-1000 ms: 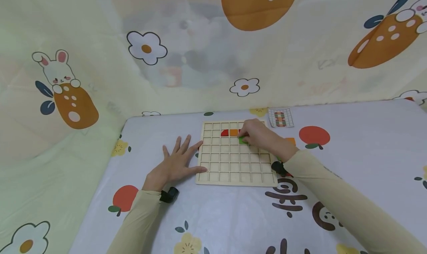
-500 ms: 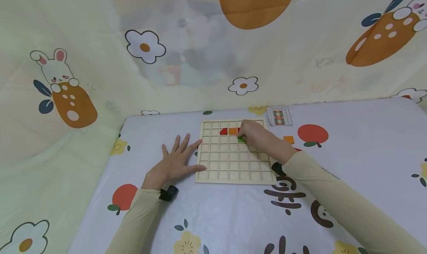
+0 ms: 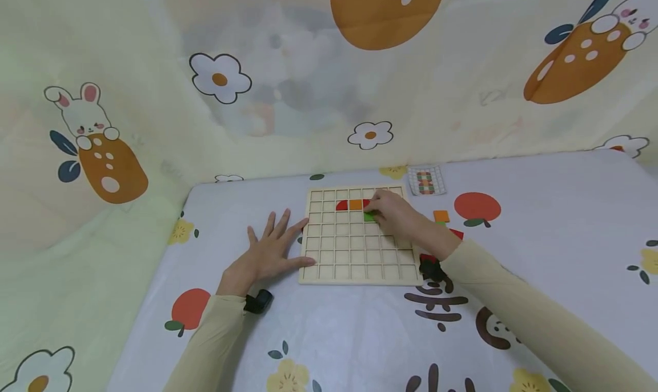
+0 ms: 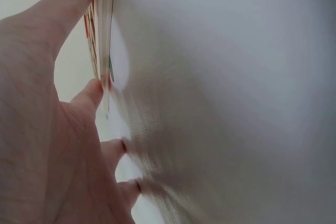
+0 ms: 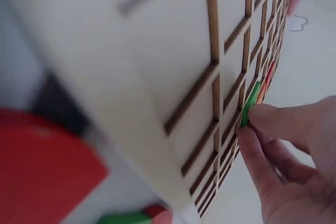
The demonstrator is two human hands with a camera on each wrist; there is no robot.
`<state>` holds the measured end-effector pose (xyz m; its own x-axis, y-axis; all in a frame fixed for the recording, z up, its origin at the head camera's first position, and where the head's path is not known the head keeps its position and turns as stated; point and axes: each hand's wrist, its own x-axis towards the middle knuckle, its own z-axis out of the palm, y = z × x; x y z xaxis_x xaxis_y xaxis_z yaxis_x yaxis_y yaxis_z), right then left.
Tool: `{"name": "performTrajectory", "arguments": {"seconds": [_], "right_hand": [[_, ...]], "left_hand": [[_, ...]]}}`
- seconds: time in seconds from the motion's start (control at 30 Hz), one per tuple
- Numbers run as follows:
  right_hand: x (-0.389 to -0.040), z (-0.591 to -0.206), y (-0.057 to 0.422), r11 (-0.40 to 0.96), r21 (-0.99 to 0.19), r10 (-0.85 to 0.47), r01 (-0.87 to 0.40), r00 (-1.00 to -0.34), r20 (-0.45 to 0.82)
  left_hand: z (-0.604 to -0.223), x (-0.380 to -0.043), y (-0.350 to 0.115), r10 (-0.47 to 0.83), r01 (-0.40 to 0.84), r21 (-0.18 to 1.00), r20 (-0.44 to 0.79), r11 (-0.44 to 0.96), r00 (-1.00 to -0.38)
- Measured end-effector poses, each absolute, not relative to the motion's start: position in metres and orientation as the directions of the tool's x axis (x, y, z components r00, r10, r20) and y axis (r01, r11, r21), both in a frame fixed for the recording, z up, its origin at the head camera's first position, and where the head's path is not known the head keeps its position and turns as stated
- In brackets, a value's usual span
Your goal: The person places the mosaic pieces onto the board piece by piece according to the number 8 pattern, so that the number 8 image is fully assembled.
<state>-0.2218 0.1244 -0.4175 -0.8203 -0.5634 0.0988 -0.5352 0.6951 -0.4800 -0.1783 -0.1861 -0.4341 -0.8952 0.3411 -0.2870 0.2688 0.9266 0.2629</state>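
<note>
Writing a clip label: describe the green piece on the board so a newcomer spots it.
On the tablecloth lies a pale gridded board; find the right hand over its far half. The green piece is at that hand's fingertips, below and right of the orange piece in the head view. No other piece on the board shows green.

From our head view, the right hand (image 3: 396, 215) hides part of the board (image 3: 360, 275) by its right back corner and some of the green piece (image 3: 368, 216). We find the card (image 3: 426, 180) at the worktop's (image 3: 354, 346) back edge too small to make out finely; the front edge is cut off. By the board's edge, our right wrist view blurs and crops a red piece (image 5: 47, 166).
</note>
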Motion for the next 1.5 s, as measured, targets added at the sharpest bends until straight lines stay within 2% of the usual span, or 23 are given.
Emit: {"name": "performTrajectory", "arguments": {"seconds": [0.23, 0.43, 0.63, 0.83, 1.1, 1.27, 1.5], "right_hand": [[-0.192, -0.406, 0.144, 0.699, -0.550, -0.508, -0.457, -0.859, 0.068], [-0.159, -0.392, 0.175, 0.717, -0.523, -0.483, -0.462, -0.869, 0.106], [-0.145, -0.393, 0.221, 0.739, -0.508, -0.487, -0.442, -0.872, 0.050], [-0.134, -0.410, 0.257, 0.779, -0.503, -0.453, -0.374, -0.891, -0.039], [-0.129, -0.423, 0.264, 0.794, -0.487, -0.427, -0.364, -0.904, -0.020], [-0.137, -0.418, 0.258, 0.793, -0.491, -0.448, -0.361, -0.892, -0.068], [-0.140, -0.410, 0.249, 0.807, -0.512, -0.408, -0.295, -0.905, -0.122]], "left_hand": [[-0.438, -0.175, -0.188, 0.342, 0.264, 0.282, -0.275, 0.922, -0.899], [-0.439, -0.173, -0.190, 0.338, 0.260, 0.282, -0.277, 0.924, -0.899], [-0.437, -0.172, -0.188, 0.334, 0.254, 0.287, -0.279, 0.924, -0.900], [-0.438, -0.173, -0.183, 0.358, 0.275, 0.297, -0.278, 0.914, -0.891], [-0.438, -0.178, -0.180, 0.363, 0.284, 0.284, -0.284, 0.916, -0.887], [-0.435, -0.178, -0.183, 0.353, 0.275, 0.279, -0.284, 0.920, -0.891], [-0.435, -0.178, -0.188, 0.344, 0.265, 0.283, -0.280, 0.922, -0.896]]}}
